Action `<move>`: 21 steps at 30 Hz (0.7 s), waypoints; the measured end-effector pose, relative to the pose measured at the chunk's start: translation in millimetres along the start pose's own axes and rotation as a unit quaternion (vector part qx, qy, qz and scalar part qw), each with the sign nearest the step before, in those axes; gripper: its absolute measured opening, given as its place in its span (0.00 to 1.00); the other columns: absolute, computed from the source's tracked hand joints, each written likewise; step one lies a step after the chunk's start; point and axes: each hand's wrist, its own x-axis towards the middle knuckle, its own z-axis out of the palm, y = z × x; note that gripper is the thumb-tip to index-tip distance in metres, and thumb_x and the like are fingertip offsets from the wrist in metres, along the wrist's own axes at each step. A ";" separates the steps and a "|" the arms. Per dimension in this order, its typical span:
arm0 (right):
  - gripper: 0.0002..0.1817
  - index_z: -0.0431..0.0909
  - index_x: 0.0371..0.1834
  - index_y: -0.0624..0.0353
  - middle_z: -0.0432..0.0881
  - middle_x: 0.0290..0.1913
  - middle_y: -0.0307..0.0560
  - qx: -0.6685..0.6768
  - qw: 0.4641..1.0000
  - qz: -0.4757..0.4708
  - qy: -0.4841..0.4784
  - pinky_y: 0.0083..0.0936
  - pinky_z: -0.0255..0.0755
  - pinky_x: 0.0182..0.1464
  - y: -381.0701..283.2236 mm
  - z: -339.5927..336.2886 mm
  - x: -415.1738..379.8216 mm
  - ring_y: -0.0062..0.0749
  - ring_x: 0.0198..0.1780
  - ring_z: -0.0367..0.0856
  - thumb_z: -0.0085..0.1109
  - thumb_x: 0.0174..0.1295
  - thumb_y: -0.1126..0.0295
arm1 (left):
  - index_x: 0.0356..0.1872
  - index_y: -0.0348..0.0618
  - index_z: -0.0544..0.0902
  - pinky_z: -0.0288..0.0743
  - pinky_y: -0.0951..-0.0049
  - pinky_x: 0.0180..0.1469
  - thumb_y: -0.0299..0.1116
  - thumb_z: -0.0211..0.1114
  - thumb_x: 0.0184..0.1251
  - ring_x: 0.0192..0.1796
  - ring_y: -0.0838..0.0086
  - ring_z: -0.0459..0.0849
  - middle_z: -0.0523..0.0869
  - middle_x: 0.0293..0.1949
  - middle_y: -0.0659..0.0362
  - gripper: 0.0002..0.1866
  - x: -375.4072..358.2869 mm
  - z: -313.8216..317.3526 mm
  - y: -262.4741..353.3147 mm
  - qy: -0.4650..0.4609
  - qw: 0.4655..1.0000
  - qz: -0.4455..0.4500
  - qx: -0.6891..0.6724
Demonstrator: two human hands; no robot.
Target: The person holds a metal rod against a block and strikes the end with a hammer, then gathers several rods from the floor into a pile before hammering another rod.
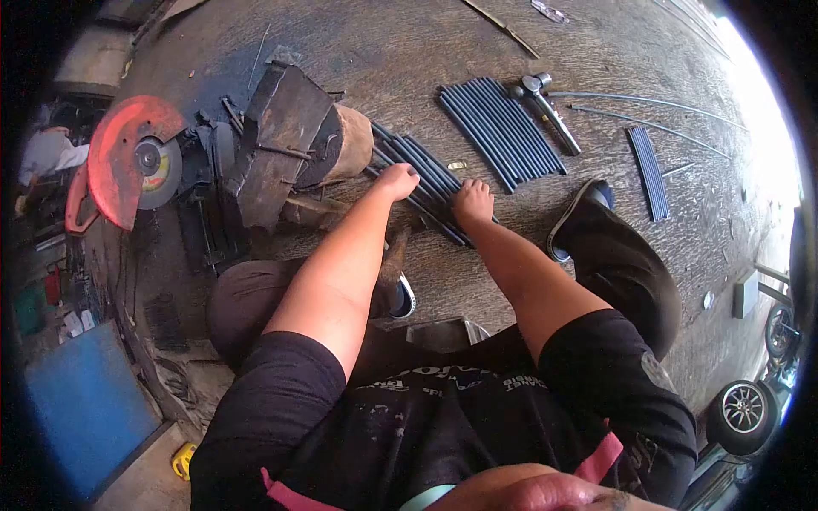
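The dark rods (433, 173) lie on the floor (605, 38) between your feet, their far end close against the wooden stump (354, 140). Your left hand (397, 181) is curled at their left edge; your right hand (473, 203) rests part-open, fingers bent over their near end. You can't tell from here whether either grips a rod. Uneven pressure could splay the rods, since some already sit out of line; a finger could get pinched if they roll together. Pushed far and right, they could disturb the neat rod row (501, 132), with the hammer (545, 111) just beside it.

The concrete-looking floor is rough and stained. To your left stand the metal block (285, 106) and the red-guarded saw (119, 162); near right, a vehicle wheel (743, 409) stands toward the bright side.
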 end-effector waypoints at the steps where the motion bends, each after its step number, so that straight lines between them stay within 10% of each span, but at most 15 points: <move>1: 0.12 0.75 0.42 0.60 0.77 0.45 0.51 0.000 1.000 -0.001 0.000 0.39 0.72 0.49 -3.0 3.3 -7.7 0.43 0.51 0.75 0.45 0.62 0.67 | 0.38 0.40 0.82 0.76 0.65 0.40 0.38 0.59 0.65 0.32 0.67 0.84 0.86 0.30 0.56 0.12 -2.1 -0.9 0.6 0.001 1.000 -0.001 -0.001; 12: 0.16 0.72 0.48 0.62 0.75 0.53 0.56 0.089 0.973 0.142 -0.159 0.42 0.72 0.55 -19.4 17.9 -10.3 0.47 0.56 0.76 0.38 0.68 0.64 | 0.46 0.42 0.83 0.72 0.59 0.57 0.43 0.59 0.62 0.54 0.54 0.80 0.83 0.50 0.47 0.18 -5.3 -6.2 11.5 -0.045 0.998 -0.038 -0.021; 21: 0.16 0.69 0.49 0.67 0.78 0.47 0.68 0.155 0.974 0.031 -0.162 0.46 0.72 0.55 9.3 8.6 29.3 0.58 0.53 0.77 0.40 0.64 0.67 | 0.45 0.41 0.82 0.72 0.59 0.57 0.42 0.59 0.62 0.53 0.54 0.80 0.83 0.49 0.46 0.18 -0.5 -4.4 6.0 -0.049 0.997 -0.038 -0.050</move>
